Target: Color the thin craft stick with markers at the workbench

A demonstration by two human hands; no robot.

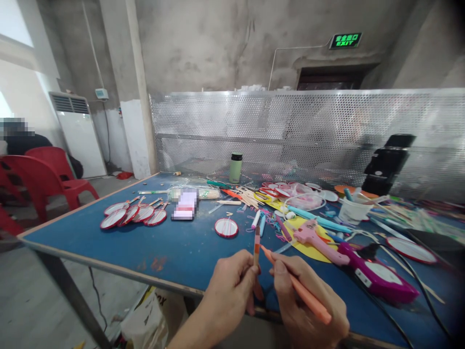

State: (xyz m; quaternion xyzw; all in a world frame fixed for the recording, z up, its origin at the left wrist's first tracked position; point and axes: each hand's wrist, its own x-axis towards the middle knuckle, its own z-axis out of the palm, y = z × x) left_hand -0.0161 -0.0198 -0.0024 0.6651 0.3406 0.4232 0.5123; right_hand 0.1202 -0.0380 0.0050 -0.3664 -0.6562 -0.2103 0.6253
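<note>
My left hand (234, 286) pinches a flat wooden stick (256, 249) and holds it upright near the front edge of the table. Bands of brown, pink and orange colour the stick's upper part. In my right hand (308, 295) is an orange marker (308, 298), gripped like a pen. Its tip is at the orange band, touching or very close to it. Just beyond my hands lies a round white disc with a red rim (226, 227). A white-and-pink marker (256, 220) and a light blue marker (262, 225) lie behind the stick.
Several red-rimmed discs (143, 213) with sticks lie at the left beside a phone (185, 204). A pink glue gun (316, 237) and a purple device (381, 276) with cables are at the right. A green bottle (236, 168) and a white cup (352, 212) stand farther back.
</note>
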